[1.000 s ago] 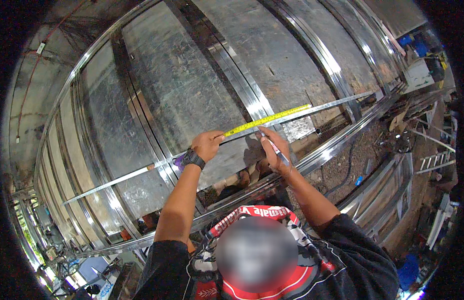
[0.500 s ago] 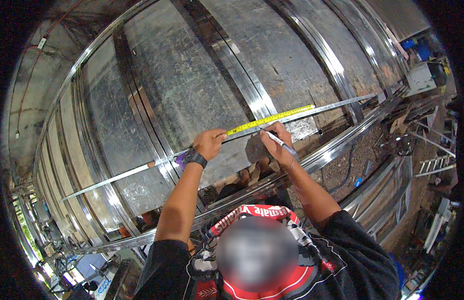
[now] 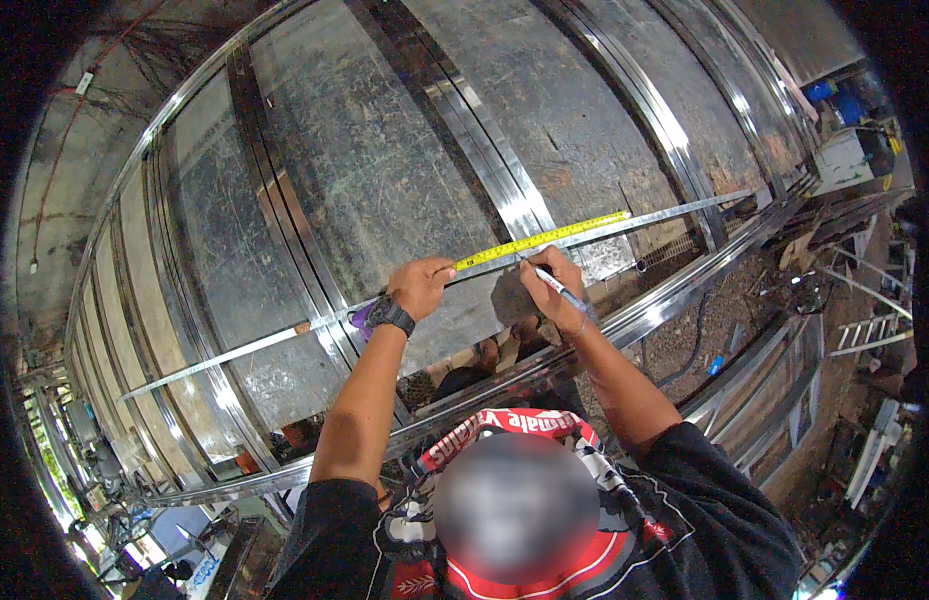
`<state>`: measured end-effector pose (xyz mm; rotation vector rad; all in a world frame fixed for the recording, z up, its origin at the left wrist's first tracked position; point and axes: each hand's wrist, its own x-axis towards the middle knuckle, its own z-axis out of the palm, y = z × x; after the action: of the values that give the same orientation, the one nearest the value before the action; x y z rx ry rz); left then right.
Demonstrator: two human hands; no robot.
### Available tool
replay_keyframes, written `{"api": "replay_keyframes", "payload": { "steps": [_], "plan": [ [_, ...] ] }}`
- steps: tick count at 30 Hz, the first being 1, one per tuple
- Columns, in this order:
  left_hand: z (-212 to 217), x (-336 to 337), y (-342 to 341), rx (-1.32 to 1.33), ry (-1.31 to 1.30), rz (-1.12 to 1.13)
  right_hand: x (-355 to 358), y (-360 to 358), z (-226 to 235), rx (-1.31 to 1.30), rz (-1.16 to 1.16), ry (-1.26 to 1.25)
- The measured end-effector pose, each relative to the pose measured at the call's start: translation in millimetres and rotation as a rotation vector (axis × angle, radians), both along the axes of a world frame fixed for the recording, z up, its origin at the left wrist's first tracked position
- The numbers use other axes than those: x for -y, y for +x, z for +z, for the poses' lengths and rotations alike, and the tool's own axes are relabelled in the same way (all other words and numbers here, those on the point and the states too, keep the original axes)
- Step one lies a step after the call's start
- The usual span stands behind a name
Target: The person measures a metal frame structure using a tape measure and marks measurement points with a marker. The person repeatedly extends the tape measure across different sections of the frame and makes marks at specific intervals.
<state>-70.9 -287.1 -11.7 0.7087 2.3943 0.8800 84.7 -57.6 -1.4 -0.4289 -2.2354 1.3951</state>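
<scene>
My left hand (image 3: 418,287), with a dark watch on its wrist, is closed on the near end of a yellow tape measure (image 3: 544,238). The extended blade lies along a long thin metal bar (image 3: 674,210) that crosses the frame of metal beams. Something purple (image 3: 361,320) shows beside my left wrist. In my right hand (image 3: 552,285) is a white marker pen (image 3: 551,281), held like a pencil. The pen's tip is at the bar, just below the tape's edge, near a shiny crossing beam (image 3: 519,200).
Large dark sheets (image 3: 344,130) lie beneath the parallel metal beams. A long shiny rail (image 3: 664,310) runs along the near side. On the ground at right are a black hose (image 3: 699,340), a small blue object (image 3: 716,365) and a welded metal frame (image 3: 764,400).
The marker pen in my right hand has tilted slightly, with its tip still by the tape. My left hand and the tape measure have barely moved.
</scene>
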Motion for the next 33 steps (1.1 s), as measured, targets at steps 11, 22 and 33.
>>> {"api": "replay_keyframes", "payload": {
  "steps": [11,22,33],
  "plan": [
    [-1.0,2.3,-0.4,0.004,0.024,-0.003,1.3,-0.2,3.7,0.003,0.018,-0.022],
    [5.4,0.8,-0.4,0.019,-0.011,-0.041,14.8,-5.7,9.2,-0.029,0.097,-0.053],
    [7.1,-0.8,-1.1,-0.003,-0.026,-0.057,14.4,-8.6,-1.5,-0.052,0.088,-0.011]
  ]
}}
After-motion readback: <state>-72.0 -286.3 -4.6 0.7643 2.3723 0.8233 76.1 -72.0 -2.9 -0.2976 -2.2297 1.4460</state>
